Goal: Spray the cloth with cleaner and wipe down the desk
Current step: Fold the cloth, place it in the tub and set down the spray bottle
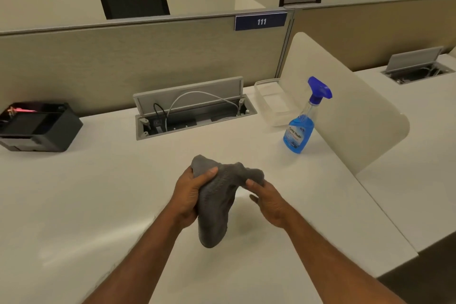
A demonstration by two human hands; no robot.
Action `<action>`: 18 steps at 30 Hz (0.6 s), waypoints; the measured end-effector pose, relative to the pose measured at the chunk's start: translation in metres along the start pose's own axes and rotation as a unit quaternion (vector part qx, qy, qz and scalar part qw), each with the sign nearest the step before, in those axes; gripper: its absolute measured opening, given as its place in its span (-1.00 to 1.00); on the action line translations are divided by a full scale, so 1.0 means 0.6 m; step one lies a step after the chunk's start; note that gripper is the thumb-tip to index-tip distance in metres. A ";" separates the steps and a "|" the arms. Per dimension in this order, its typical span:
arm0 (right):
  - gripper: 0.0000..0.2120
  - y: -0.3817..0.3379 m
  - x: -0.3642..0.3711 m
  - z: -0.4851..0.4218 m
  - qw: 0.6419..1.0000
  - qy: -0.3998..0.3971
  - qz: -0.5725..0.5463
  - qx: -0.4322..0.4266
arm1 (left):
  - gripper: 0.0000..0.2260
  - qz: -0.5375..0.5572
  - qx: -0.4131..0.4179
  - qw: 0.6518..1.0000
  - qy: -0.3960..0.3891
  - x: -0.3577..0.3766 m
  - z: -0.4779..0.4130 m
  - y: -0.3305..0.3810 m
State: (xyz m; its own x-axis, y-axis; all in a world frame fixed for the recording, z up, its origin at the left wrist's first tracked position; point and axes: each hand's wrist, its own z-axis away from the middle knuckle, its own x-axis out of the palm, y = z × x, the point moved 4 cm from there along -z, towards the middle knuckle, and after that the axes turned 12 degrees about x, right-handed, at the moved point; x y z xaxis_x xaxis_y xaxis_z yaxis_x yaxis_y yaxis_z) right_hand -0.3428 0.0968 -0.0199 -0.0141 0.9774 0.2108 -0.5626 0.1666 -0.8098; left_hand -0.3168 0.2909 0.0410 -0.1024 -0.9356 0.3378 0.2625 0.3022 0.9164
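My left hand [190,195] grips and my right hand [270,202] pinches the bunched grey knit cloth [217,207] above the white tabletop [98,192]. The upright blue spray bottle [299,131] stands beyond the cloth, rightward, nearer my right hand.

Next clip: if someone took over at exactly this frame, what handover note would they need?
Left hand grips the grey cloth at its bunched upper part; right hand pinches the other end. The cloth hangs above the desk, not on it.
Spray bottle stands upright on the desk, ahead to the right, in nobody's hand.
Done: cloth is in hand. Whether it has been sprayed cannot be told.
Left: spray the cloth if dry, then wipe the desk, working around the black box and the open cable hatch.
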 end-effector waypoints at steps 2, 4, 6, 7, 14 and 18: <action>-0.46 -0.015 -0.001 -0.014 0.999 -0.050 -0.003 0.005 | -0.54 0.024 -0.025 0.999 -0.015 0.007 -0.002 0.004; -0.52 -0.037 0.004 -0.023 0.996 -0.080 -0.033 -0.008 | -0.56 0.032 -0.045 0.998 -0.026 0.013 -0.005 0.006; -0.53 -0.059 0.005 -0.031 0.992 -0.093 -0.082 -0.028 | -0.57 0.046 -0.049 0.997 -0.034 0.019 -0.011 0.012; -0.55 -0.070 0.002 -0.034 0.990 -0.092 -0.100 -0.029 | -0.57 0.049 -0.045 0.997 -0.033 0.021 -0.015 0.016; -0.59 -0.113 -0.032 -0.043 0.994 -0.021 -0.107 0.001 | -0.57 -0.117 0.055 0.992 -0.010 0.024 -0.044 0.048; -0.56 -0.089 -0.036 -0.043 0.985 -0.050 -0.145 0.083 | -0.58 -0.061 0.063 0.996 -0.013 0.037 -0.046 0.051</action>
State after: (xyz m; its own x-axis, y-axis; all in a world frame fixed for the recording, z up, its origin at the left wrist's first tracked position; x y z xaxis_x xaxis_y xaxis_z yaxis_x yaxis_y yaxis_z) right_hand -0.2910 0.0699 0.0048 0.0907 0.8729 0.4794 -0.6822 0.4052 -0.6087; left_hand -0.2845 0.2742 0.0705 -0.1509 -0.9622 0.2269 0.1250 0.2091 0.9699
